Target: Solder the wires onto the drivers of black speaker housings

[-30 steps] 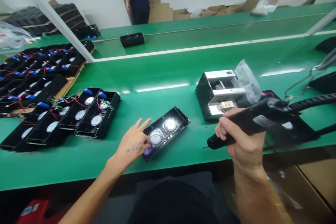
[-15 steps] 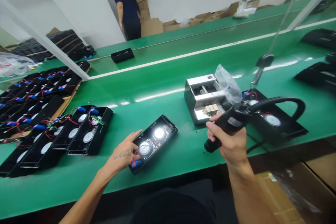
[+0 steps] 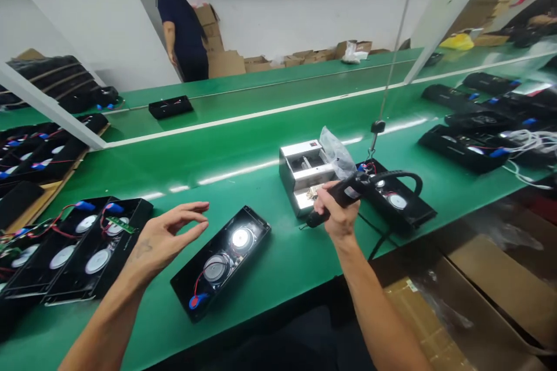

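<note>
Bare left forearm [image 3: 111,307] slanting up and rightward from lower left. Dark marking near wrist. Bare left hand [image 3: 169,235] with back uppermost, fingers loosely bent and pointing right, thumb stretched out below them, clear gap between; grip slack. Bare right forearm [image 3: 374,307] rising from bottom edge right of centre, leaning up and leftward. Wrist nearly straight. Bare right hand [image 3: 339,217] with fingers curled round in firm grip. Hands well apart, right slightly higher in view.

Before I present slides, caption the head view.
Right hand grips black cylindrical screwdriver; left hand hovers near open black rectangular speaker box.
</note>
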{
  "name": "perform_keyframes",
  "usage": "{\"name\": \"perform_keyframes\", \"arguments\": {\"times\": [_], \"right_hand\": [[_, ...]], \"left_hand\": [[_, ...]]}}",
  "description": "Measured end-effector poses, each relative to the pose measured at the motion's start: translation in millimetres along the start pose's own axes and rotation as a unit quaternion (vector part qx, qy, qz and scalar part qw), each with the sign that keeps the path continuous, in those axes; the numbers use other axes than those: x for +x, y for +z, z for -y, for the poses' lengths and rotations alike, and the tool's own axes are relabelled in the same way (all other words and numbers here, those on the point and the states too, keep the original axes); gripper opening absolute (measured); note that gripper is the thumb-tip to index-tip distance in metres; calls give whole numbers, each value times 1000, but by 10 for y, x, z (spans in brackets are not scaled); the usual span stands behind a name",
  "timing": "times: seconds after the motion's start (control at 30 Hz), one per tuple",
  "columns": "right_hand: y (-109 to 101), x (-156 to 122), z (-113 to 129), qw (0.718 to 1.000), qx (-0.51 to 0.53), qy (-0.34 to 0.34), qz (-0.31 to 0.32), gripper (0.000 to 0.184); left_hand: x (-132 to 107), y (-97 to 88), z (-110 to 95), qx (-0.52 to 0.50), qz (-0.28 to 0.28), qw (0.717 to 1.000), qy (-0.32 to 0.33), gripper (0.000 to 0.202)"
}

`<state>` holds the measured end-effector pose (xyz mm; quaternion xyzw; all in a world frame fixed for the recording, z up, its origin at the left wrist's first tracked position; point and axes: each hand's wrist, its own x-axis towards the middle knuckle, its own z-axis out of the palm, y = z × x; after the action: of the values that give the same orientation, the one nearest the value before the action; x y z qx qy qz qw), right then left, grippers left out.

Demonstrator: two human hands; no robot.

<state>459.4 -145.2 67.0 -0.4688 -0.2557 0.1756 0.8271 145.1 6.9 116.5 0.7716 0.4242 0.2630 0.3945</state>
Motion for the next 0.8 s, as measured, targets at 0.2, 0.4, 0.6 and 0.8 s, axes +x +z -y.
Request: {"name": "perform_keyframes", "arguments": {"times": [0.2, 0.4, 0.6, 0.8], "right_hand": [[-32, -70, 533, 994, 101, 13, 29, 17], [-39, -144, 968, 988, 153, -13, 32, 8], [-220, -64, 1099, 990, 141, -18, -21, 13], [-524, 37, 843, 997, -41, -3, -70, 28]], "left_hand": [[175, 925, -468, -316, 148, 932, -97, 34], [65, 1520, -621, -410, 315, 818, -251, 36], [89, 1715, -634, -400, 290, 815, -303, 34], [910, 1698, -1087, -358, 193, 909, -85, 39]]}}
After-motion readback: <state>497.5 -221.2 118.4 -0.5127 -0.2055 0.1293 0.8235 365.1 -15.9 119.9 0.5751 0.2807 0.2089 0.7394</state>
